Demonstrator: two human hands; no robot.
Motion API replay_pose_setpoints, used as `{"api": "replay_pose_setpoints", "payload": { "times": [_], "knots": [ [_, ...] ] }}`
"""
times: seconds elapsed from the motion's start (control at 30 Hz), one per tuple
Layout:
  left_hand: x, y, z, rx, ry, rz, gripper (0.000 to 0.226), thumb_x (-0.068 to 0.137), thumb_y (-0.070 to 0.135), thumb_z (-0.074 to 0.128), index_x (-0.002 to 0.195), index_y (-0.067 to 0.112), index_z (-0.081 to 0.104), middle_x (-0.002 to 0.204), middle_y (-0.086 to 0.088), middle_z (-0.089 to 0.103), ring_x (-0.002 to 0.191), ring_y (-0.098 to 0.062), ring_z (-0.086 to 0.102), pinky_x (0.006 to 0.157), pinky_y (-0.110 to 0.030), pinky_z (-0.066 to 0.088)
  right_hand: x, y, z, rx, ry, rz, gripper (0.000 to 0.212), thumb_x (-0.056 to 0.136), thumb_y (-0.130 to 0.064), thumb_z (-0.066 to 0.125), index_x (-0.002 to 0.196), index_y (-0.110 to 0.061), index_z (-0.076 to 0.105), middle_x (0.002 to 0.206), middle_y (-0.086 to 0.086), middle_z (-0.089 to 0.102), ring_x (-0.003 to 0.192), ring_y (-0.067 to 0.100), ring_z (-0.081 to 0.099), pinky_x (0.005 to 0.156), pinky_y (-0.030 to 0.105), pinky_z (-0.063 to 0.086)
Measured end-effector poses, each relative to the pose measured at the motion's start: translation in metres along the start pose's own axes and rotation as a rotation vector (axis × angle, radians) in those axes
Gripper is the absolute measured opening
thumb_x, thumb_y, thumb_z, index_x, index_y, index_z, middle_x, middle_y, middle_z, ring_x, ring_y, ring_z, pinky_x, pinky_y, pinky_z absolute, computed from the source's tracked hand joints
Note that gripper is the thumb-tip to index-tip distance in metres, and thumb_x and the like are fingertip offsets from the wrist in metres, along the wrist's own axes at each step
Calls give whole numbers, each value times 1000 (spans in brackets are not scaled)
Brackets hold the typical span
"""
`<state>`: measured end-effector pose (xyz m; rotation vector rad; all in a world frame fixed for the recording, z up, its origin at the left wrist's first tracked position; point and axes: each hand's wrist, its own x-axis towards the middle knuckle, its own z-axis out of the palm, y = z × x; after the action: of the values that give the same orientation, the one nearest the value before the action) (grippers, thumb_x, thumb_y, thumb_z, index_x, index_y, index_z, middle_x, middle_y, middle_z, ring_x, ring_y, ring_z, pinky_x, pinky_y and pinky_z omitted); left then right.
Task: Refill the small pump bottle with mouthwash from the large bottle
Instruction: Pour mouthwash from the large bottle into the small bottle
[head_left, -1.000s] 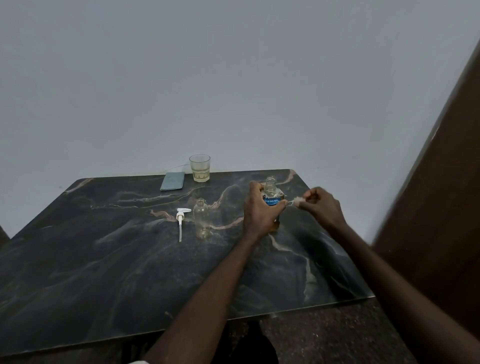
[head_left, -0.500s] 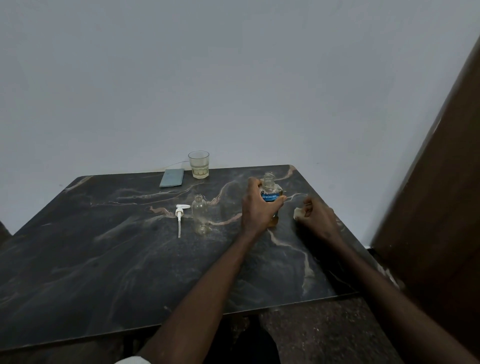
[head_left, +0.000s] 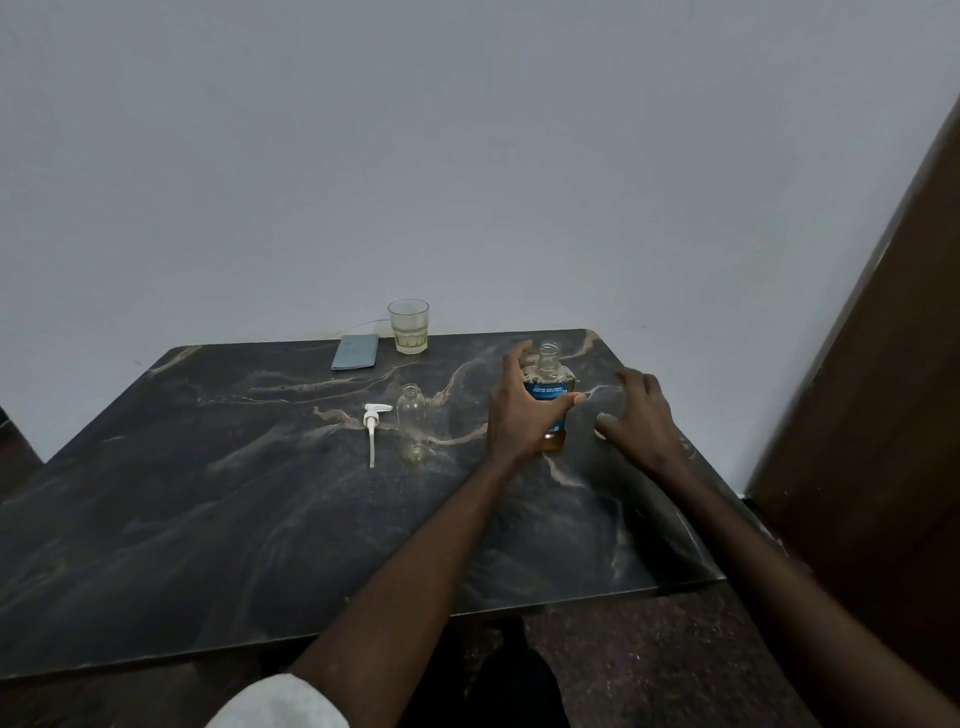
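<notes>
The large bottle of amber mouthwash with a blue label stands uncapped on the dark marble table. My left hand is wrapped around its body. My right hand hovers just right of it, fingers spread, above a small white cap lying on the table. The small clear bottle stands open and empty to the left. Its white pump head lies flat beside it, tube pointing toward me.
A glass with pale liquid and a grey phone with a cable sit at the table's far edge by the white wall. A brown door or panel rises at the right. The table's right edge lies close to my right hand.
My right hand carried the white cap down from beside the bottle's neck to the table and let it go, its fingers now spread. My left hand stayed on the large bottle.
</notes>
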<state>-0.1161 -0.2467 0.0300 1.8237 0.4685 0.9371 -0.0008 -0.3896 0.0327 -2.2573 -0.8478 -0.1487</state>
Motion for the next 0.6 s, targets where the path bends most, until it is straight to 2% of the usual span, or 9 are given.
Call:
{"api": "replay_pose_setpoints", "payload": {
  "times": [0.1, 0.2, 0.27, 0.33, 0.37, 0.5, 0.6],
  "knots": [
    [-1, 0, -5, -12, -34, -9, 116, 68, 42, 95, 159, 38, 23, 146, 11, 52, 125, -7, 53, 104, -29, 50, -2, -23, -7, 83, 9, -88, 76, 82, -14, 76, 150, -11, 43, 150, 12, 47, 135, 27, 50, 104, 32, 42],
    [-4, 0, -10, -45, -60, 11, 116, 74, 35, 89, 161, 45, 13, 164, 11, 39, 145, -11, 45, 115, -42, 48, -5, -43, -11, 227, -39, -149, 78, 85, -20, 77, 153, -15, 39, 154, 7, 48, 139, 21, 49, 114, 43, 44],
    [-9, 3, -16, -10, -46, 84, 107, 82, 14, 77, 164, 38, 12, 168, 11, 31, 152, -13, 36, 115, -33, 47, -5, -51, -11, 301, -80, -165, 79, 86, -18, 76, 155, -18, 36, 156, 5, 47, 141, 19, 48, 116, 44, 43],
    [-19, 10, -28, 83, 8, 198, 100, 85, -3, 67, 165, 28, 15, 169, 7, 30, 155, -14, 32, 116, -18, 38, -4, -54, -10, 333, -121, -167, 80, 86, -17, 77, 155, -19, 36, 155, 3, 48, 140, 18, 49, 116, 43, 45],
    [-26, 14, -36, 131, 51, 254, 96, 85, -6, 64, 164, 25, 20, 167, 5, 33, 154, -14, 33, 117, -18, 34, -3, -54, -8, 349, -145, -173, 81, 85, -18, 78, 155, -20, 36, 155, 3, 48, 139, 18, 50, 115, 44, 46],
    [-44, 16, -87, 250, 270, 294, 73, 85, -7, 62, 150, 21, 43, 149, 1, 50, 139, -12, 46, 112, -25, 41, -5, -51, 6, 417, -225, -146, 82, 88, -22, 78, 157, -30, 34, 157, 5, 47, 134, 23, 55, 109, 49, 51],
    [-46, -4, -135, 322, 345, 233, 64, 82, -4, 68, 139, 19, 50, 137, 1, 52, 131, -16, 49, 109, -38, 48, -7, -49, 16, 486, -219, -130, 80, 92, -17, 76, 159, -30, 34, 157, 7, 48, 133, 24, 58, 106, 48, 54]
  ]
}}
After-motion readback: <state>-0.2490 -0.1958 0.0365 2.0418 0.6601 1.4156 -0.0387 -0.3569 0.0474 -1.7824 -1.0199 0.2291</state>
